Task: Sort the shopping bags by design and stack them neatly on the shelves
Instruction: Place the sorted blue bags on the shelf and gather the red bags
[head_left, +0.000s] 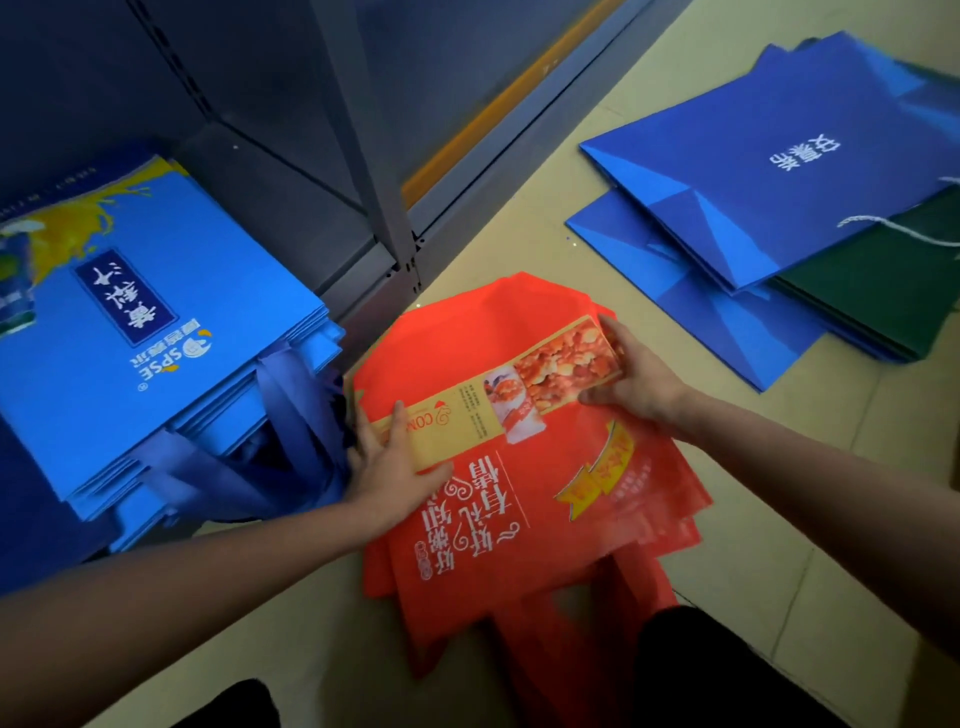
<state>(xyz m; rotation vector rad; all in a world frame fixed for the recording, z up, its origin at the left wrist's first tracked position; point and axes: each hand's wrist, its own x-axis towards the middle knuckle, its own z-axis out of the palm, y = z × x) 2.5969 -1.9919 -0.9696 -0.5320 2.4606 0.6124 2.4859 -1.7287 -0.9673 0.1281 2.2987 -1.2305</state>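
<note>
Left hand: laid on the near-left end of the yellow band, fingers fairly straight and pressed flat, thumb spread to the side; nothing is gripped.
Right hand: curled round the far-right end of the same band, fingers over the far edge, thumb on the near edge; the band's end is held.
Yellow band: a long strip printed with a food photo and red lettering, seen lying aslant across the top of the red bags, spanned between both hands.
Red bags: a loosely fanned stack on the floor, centre of the scene; white lettering on the top bag; red handles trail toward the near edge.
Light blue bags: a stack at the left on the shelf, handles hanging over the near-right edge, just beside the left hand.
Dark blue bags: an untidy pile on the floor at the far right, well apart from the red stack; white lettering and a white cord handle are seen.
Green bags: partly covered by the dark blue pile.
Shelf: grey metal; upright post between the light blue stack and the floor.
Floor: pale tile.
</note>
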